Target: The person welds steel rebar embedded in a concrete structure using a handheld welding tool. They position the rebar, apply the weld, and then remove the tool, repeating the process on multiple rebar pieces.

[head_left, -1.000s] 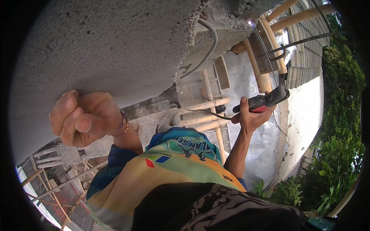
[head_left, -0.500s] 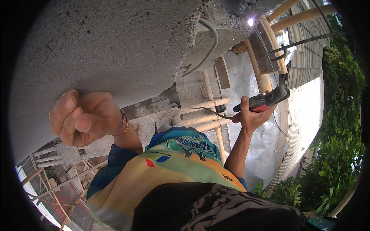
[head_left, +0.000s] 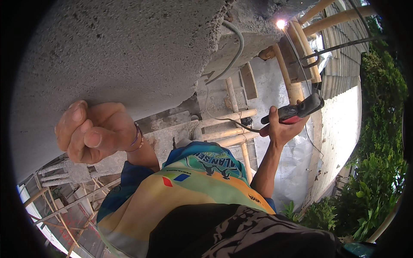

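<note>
My left hand (head_left: pixel 94 132) is curled closed beside the grey concrete face (head_left: pixel 133 47), its wrist banded with bracelets, with nothing visible in the fingers. In my right hand (head_left: pixel 284 127) is a black and red welding holder (head_left: pixel 303 109), with a dark cable (head_left: pixel 241 124) running from it. A thin rod (head_left: pixel 301 60) rises from the holder toward a bright glowing spot (head_left: pixel 281 24) at the rough lower edge of the concrete. A grey hose or conduit (head_left: pixel 237 38) bends out of that broken edge, left of the glow.
Bamboo poles (head_left: pixel 292 86) and boards (head_left: pixel 248 81) surround the work. A dark metal bar (head_left: pixel 340 45) crosses at upper right. Behind are corrugated roofing (head_left: pixel 340 73), silver sheeting (head_left: pixel 292 180) and leafy trees (head_left: pixel 374 129). Bamboo scaffolding (head_left: pixel 64 215) stands at lower left.
The glow at the rod's end has grown brighter and warmer in colour. The holder in my right hand has edged slightly upward. My left hand stays in place.
</note>
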`<state>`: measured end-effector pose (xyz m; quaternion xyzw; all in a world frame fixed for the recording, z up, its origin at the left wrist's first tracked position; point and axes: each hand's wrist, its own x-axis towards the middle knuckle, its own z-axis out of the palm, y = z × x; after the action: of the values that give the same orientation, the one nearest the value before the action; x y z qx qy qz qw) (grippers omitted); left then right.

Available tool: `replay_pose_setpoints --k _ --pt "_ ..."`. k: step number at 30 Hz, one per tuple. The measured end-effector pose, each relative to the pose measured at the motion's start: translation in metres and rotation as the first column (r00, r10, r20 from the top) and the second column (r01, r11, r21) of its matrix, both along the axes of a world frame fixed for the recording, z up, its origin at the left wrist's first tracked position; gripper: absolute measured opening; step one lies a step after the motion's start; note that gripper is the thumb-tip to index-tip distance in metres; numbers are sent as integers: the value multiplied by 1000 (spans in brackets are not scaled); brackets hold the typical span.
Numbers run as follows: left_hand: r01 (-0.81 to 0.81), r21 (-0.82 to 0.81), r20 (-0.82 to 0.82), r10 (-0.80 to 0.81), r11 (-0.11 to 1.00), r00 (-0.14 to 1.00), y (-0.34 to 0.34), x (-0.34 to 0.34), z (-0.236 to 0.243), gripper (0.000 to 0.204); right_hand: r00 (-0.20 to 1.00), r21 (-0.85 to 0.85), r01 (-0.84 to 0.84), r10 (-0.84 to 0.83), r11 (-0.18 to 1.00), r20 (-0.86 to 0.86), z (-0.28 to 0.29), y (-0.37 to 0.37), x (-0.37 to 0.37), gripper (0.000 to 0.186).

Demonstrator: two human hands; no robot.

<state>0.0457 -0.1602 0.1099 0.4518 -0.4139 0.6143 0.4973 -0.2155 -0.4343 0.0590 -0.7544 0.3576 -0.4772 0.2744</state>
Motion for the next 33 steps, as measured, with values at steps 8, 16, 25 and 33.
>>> replay_pose_setpoints --k 8,16,25,33 --pt "-3 4 1 3 1000 1000 1 1 0 18 1000 -33 -7 7 999 -11 1 -1 3 88" --pt "-8 4 5 8 1000 1000 0 0 0 19 1000 -33 -18 19 999 3 2 -2 3 87" --pt "6 7 8 -6 1000 1000 2 2 -1 19 999 -14 -41 42 999 32 2 -1 6 83" --pt "-21 -3 -22 21 1000 1000 1 -1 -1 19 998 8 -38 37 999 43 3 0 8 83"
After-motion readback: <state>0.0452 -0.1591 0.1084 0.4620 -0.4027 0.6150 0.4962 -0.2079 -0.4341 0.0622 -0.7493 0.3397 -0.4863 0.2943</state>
